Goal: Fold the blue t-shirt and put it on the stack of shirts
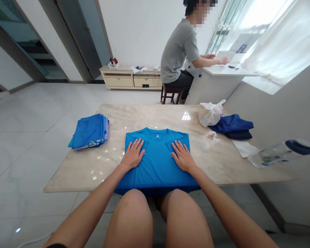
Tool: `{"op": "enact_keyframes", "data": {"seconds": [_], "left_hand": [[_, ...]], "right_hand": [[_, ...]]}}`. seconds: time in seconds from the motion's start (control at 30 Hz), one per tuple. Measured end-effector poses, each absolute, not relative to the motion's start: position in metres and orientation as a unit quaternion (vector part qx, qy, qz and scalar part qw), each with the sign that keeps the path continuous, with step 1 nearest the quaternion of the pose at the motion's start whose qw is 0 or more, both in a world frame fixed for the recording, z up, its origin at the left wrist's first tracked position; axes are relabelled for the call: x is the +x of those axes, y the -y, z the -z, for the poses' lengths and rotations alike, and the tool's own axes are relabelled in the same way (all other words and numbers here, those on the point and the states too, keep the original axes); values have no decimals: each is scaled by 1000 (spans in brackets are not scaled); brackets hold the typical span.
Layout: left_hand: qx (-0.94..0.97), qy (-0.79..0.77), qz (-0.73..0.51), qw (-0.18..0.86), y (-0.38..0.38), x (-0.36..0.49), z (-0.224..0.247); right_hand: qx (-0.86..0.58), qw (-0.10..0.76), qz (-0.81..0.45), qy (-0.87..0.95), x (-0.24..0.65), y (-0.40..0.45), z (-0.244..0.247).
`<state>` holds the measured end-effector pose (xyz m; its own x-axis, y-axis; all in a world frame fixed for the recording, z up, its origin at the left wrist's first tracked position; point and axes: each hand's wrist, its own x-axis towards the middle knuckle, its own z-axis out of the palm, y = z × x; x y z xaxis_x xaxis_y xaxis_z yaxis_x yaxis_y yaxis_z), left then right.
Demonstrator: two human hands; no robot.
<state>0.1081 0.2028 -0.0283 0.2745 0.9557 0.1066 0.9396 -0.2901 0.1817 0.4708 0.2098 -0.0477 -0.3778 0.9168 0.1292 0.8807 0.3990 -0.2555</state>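
Note:
A bright blue T-shirt (157, 168) lies flat on the marble table (74, 172), its collar away from me and its lower part hanging over the near edge. My left hand (133, 154) rests palm down on the shirt's left side with the fingers spread. My right hand (183, 157) presses the same way on the right side. Neither hand grips anything. To the left of the shirt sits a folded stack of blue and purple garments (89, 131).
Dark navy clothing (231, 126), a white plastic bag (210, 113) and a white sheet (244, 148) lie at the table's right. A plastic bottle with a blue cap (281, 153) sits beyond the right edge. A seated person (179, 51) works at a white desk (222, 70) by the window.

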Motion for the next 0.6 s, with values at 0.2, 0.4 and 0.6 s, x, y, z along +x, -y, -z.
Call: {"op": "enact_keyframes", "data": {"seconds": [0.2, 0.4, 0.6], "left_hand": [[780, -619, -76, 44, -185, 113, 23], [781, -619, -84, 23, -131, 106, 30], [788, -606, -56, 95, -108, 92, 12]], "right_hand": [[-553, 96, -70, 825, 470, -195, 48], [-544, 101, -84, 829, 462, -153, 49], [-546, 106, -128, 821, 471, -143, 28]]}}
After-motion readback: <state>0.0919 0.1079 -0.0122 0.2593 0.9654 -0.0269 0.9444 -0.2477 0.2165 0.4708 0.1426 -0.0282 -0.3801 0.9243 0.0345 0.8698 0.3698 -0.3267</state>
